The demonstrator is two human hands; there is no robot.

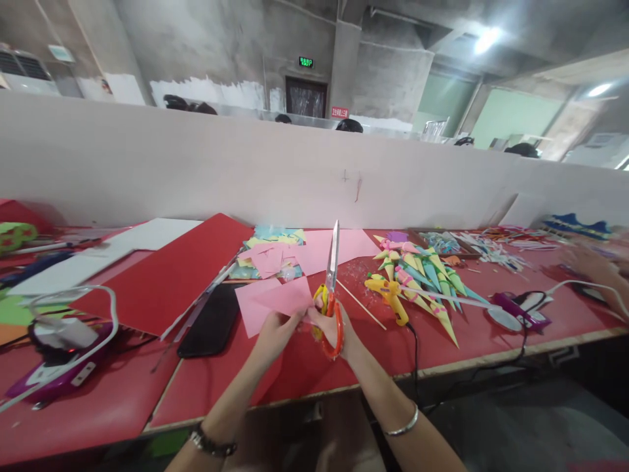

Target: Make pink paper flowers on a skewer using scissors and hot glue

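Observation:
My left hand (279, 331) pinches a small sheet of pink paper (289, 296) by its lower right corner. My right hand (334, 328) has its fingers through the orange handle of a pair of scissors (333, 262), whose closed blades point up and away from me. The right fingertips also meet the edge of the pink sheet. Under the held sheet lies another pink square (251, 314) on the table. A yellow roll of tape or ring-like handle part shows beside the right fingers; I cannot tell which.
A black phone (209, 321) lies left of my hands. To the right are a thin stick (361, 305), a yellow glue gun (390, 298) and several paper cones (442, 311). Power strips (523, 311) stand at both sides. Another person's hand (594, 265) is at the far right.

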